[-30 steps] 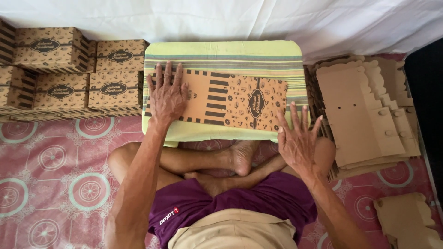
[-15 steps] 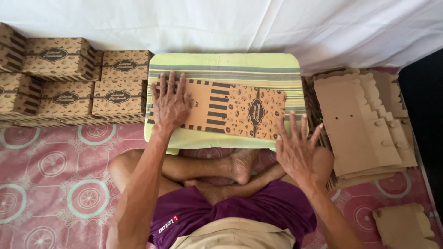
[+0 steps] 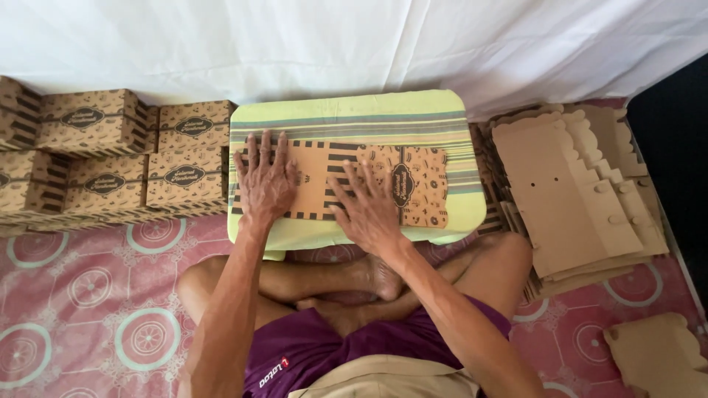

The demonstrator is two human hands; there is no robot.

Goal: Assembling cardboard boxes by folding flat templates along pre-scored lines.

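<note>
Cardboard blank (image 3: 369,184) under both flat hands, fingers spread — folded boxes (image 3: 110,158) left, unfolded stack (image 3: 575,191) right.

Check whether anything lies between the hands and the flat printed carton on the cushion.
Nothing visible does. The left hand and right hand both lie palm-down directly on the flat printed carton blank, which rests on the green striped cushion. The folded boxes and the stack of unfolded blanks sit off to either side.
</note>
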